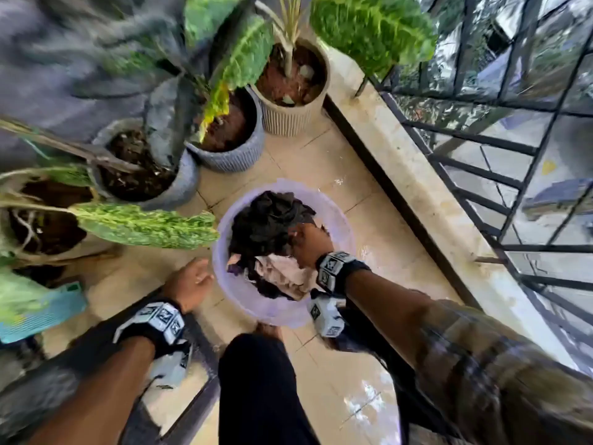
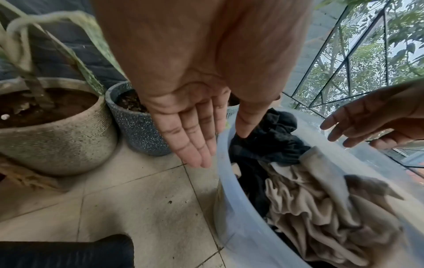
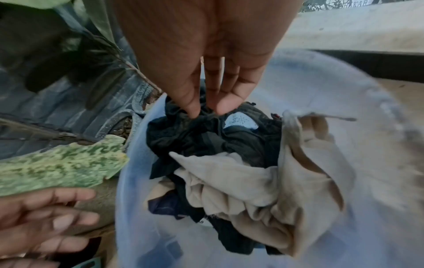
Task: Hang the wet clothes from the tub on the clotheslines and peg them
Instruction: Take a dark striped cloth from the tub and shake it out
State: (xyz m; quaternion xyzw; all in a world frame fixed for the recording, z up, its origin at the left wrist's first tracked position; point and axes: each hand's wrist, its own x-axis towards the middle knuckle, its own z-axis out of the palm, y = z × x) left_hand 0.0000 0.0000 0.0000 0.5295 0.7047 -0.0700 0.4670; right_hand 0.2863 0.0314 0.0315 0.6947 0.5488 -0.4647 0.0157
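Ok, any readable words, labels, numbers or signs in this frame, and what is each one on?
"AKAR": end of a blurred sign beyond the pale ledge; earlier letters unreadable.
White care label on the black wet clothes in the translucent lilac plastic tub: symbols only, too small to read.
Black-and-white wrist-band markers: patterns, no text.

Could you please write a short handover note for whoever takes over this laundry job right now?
Right hand: in the tub, fingertips pinching the black garment at the top of the pile.
Left hand: open, fingers straight, by the tub's left rim, holding nothing.
The tub stands on the tiled floor beside the plant pots; a beige garment lies on the near side of the pile.
Done: nothing is lifted out yet.
Left: lift, hang and peg every piece; no clotheslines or pegs in view.
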